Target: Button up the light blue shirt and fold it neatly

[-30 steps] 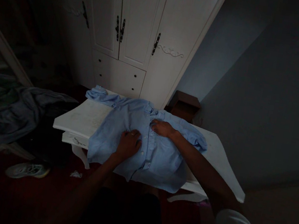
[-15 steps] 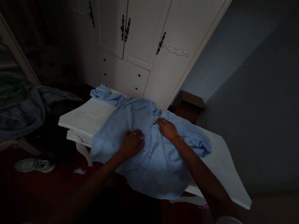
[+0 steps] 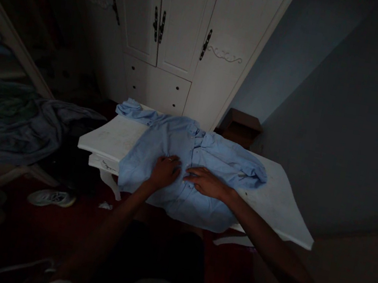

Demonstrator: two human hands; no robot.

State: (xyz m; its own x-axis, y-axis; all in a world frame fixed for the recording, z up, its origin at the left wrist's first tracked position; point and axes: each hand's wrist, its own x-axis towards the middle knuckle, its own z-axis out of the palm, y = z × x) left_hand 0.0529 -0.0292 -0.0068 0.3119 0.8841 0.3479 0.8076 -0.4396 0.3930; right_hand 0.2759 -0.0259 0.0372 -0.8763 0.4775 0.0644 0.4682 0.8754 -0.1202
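Observation:
A light blue button-up shirt (image 3: 160, 139) lies front side up, spread across a white table (image 3: 286, 201). One sleeve stretches to the far left corner, and the other is bunched at the right. My left hand (image 3: 165, 173) rests on the shirt just left of the button strip, its fingers apart and slightly bent, with a ring on one finger. From the right, my right hand (image 3: 207, 182) reaches to the button strip with its fingers stretched out on the cloth. Its thumb is partly hidden.
Behind the table stands a white wardrobe (image 3: 182, 29). A small brown cabinet (image 3: 243, 121) is at the back right by the wall. Grey and green clothes (image 3: 24, 128) are piled at the left. A light-coloured shoe (image 3: 51, 198) lies on the red floor.
My right hand has left the collar area and come down the button strip towards me, closer to my left hand. The left hand stays in about the same place on the shirt.

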